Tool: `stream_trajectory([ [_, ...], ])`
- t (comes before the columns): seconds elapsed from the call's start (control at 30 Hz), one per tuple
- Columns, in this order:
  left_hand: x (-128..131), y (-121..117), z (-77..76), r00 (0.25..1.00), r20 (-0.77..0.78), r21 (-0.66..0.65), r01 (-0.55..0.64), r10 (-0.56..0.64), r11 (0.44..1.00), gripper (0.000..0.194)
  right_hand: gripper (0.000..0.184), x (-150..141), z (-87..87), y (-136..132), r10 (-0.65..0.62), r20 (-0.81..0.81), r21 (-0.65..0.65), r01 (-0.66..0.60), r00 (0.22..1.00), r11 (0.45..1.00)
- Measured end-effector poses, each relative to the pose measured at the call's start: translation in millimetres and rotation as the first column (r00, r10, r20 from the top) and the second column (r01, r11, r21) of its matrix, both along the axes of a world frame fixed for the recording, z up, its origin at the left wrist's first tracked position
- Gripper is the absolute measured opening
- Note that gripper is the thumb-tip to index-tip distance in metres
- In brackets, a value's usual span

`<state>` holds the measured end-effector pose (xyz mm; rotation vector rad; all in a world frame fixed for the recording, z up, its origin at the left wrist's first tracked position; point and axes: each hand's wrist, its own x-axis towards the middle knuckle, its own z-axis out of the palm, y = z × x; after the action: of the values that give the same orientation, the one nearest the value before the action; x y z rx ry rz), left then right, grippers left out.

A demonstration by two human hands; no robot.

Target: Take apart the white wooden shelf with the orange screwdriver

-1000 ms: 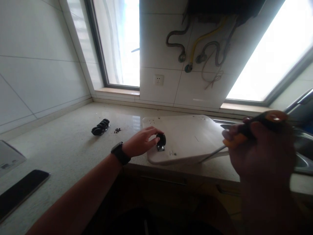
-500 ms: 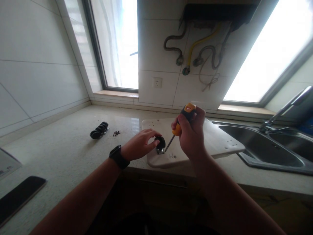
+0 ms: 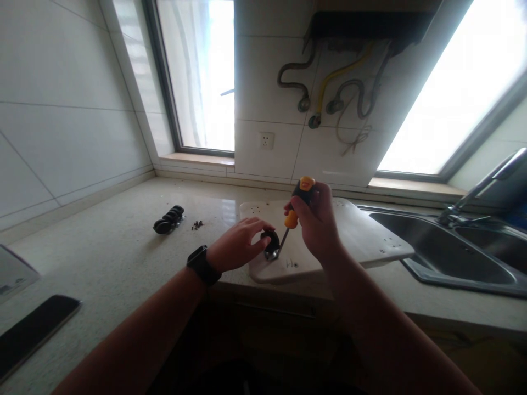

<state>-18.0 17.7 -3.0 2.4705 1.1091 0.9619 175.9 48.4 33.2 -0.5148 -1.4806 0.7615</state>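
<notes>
Holding a caster (image 3: 270, 241) with the left hand (image 3: 234, 244) and a screwdriver (image 3: 291, 219) in the right (image 3: 319, 222).
The left grip is pinched on the caster's black wheel, thumb and fingers against it; the caster stands wheel-up near the close left corner of a white board (image 3: 349, 230). The right grip is wrapped round the yellow-and-black handle, the shaft slanting down to the caster's metal plate; whether the tip sits in a screw is too small to tell. The board lies on the bench (image 3: 123, 247), its right end beside the sink (image 3: 440, 247). Left of the board are a few screws (image 3: 197, 225), then a row of black casters (image 3: 169, 219); a phone (image 3: 39, 315) lies nearer.
</notes>
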Motion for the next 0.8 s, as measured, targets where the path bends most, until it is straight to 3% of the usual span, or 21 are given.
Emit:
stream_trajectory([
  [0.23,10,-1,-6.1,0.992,0.123,0.015,-0.033,0.030,0.999,0.028,0.033,14,11.7,0,-0.014,0.085,0.026,0.012,0.996,1.000],
  [0.5,22,0,-7.0,0.982,0.188,-0.009,-0.009,0.010,1.000,0.026,0.047,19,28.3,-6,-0.124,0.108,-0.116,0.137,0.986,0.984],
  [0.8,27,0,-6.2,0.973,0.230,-0.049,0.042,-0.030,0.998,0.024,0.046,29,33.6,-9,-0.156,0.135,-0.109,0.171,0.979,0.979],
])
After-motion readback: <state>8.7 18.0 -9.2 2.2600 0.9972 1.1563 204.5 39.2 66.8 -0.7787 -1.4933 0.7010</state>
